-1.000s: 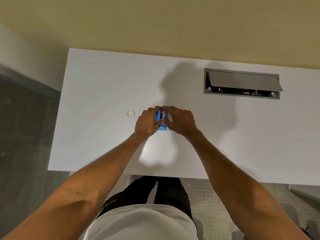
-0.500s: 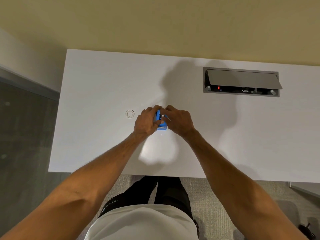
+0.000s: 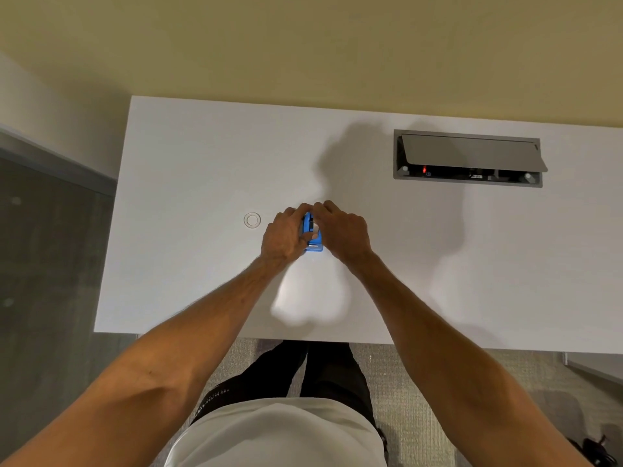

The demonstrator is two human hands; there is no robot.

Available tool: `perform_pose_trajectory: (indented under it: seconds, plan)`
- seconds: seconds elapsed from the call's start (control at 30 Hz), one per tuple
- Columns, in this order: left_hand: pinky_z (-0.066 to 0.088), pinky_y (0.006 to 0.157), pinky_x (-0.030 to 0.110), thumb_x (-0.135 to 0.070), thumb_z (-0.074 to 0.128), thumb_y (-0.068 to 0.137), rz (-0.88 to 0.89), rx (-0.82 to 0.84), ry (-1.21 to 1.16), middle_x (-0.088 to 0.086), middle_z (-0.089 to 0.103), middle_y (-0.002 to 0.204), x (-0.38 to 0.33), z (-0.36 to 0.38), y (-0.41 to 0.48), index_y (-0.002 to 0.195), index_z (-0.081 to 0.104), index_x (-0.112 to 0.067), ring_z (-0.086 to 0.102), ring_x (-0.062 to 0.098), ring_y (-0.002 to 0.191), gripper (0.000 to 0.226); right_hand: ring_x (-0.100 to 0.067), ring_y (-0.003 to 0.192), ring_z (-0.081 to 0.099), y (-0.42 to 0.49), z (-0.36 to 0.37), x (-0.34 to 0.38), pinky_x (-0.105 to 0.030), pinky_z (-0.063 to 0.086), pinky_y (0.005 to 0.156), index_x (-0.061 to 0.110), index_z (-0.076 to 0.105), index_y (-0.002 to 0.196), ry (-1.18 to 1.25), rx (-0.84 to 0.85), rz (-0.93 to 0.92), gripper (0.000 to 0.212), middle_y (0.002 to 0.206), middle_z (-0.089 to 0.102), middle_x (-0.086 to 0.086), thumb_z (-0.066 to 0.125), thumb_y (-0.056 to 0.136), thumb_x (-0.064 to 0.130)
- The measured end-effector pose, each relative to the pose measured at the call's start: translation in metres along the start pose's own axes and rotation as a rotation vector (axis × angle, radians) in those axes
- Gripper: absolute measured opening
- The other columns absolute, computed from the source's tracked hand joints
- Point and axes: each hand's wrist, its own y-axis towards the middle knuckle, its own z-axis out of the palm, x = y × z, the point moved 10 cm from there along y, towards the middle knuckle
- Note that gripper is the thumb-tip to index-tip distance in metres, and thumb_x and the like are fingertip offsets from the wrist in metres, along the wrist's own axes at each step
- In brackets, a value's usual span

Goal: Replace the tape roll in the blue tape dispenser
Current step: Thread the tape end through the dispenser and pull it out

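Observation:
A small blue tape dispenser (image 3: pixel 313 238) stands on the white desk (image 3: pixel 188 170), near its middle. My left hand (image 3: pixel 282 234) wraps its left side, thumb over the front. My right hand (image 3: pixel 343 230) presses against its right side, fingertips meeting the left hand's over the top. Between the hands only a narrow blue strip and a dark part of the hub show. Whatever roll is inside is hidden by my fingers. A clear tape roll (image 3: pixel 252 220) lies flat on the desk, just left of my left hand.
A grey cable box (image 3: pixel 468 159) with its lid raised is set into the desk at the back right. The desk's front edge runs just above my legs. Carpet lies below, and a dark floor drops off to the left.
Both hands stay on the dispenser. My right hand's fingertips have shifted a little over its top, toward the left hand. The clear roll on the desk has not moved.

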Motion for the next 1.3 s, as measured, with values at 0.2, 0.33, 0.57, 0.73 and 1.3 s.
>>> perform_pose_trajectory:
  seconds: [0.2,0.33,0.57,0.73,1.3]
  plan:
    - [0.061,0.093,0.049,-0.029,0.077,0.094,-0.005,0.009,0.026,0.014,0.069,0.123,-0.002,0.000,-0.006,0.147,0.053,-0.019,0.068,0.036,0.112,0.059,-0.021,0.074,0.070,-0.005,-0.003,-0.008,-0.033,0.062,0.068,0.020,0.062,0.126,0.239,-0.035,0.076,0.023,0.115,0.069,0.003,0.052,0.110,0.033]
    - [0.060,0.096,0.050,-0.025,0.072,0.098,0.009,0.028,-0.001,0.014,0.068,0.126,-0.003,-0.002,-0.010,0.151,0.050,-0.021,0.067,0.036,0.114,0.057,-0.016,0.086,0.071,-0.025,-0.002,-0.026,-0.029,0.059,0.075,0.023,0.067,0.116,0.465,-0.113,0.274,0.018,0.110,0.073,0.007,0.054,0.107,0.031]
    - [0.056,0.102,0.053,-0.013,0.051,0.102,0.007,0.058,-0.062,0.015,0.067,0.135,-0.003,-0.008,-0.023,0.156,0.048,-0.020,0.064,0.038,0.121,0.055,-0.024,0.048,0.064,-0.061,0.053,-0.031,-0.032,0.051,0.051,0.009,0.076,0.092,1.199,0.001,0.845,0.021,0.079,0.078,-0.005,0.062,0.098,0.023]
    - [0.058,0.098,0.052,-0.028,0.033,0.086,0.024,0.035,-0.077,0.018,0.069,0.129,-0.008,-0.016,-0.029,0.155,0.052,-0.017,0.066,0.039,0.116,0.072,-0.017,0.039,0.044,-0.066,0.075,-0.014,-0.020,0.034,0.039,0.002,0.080,0.086,1.590,0.084,1.130,0.041,0.071,0.071,-0.007,0.083,0.088,0.043]
    - [0.045,0.124,0.051,-0.030,0.072,0.094,0.047,0.101,-0.095,0.008,0.045,0.168,0.002,-0.007,-0.026,0.169,0.031,-0.017,0.044,0.032,0.155,0.087,-0.015,0.045,0.052,-0.075,0.086,0.005,-0.018,0.041,0.041,0.005,0.076,0.089,1.711,0.143,1.357,0.008,0.081,0.077,-0.009,0.080,0.084,0.010]
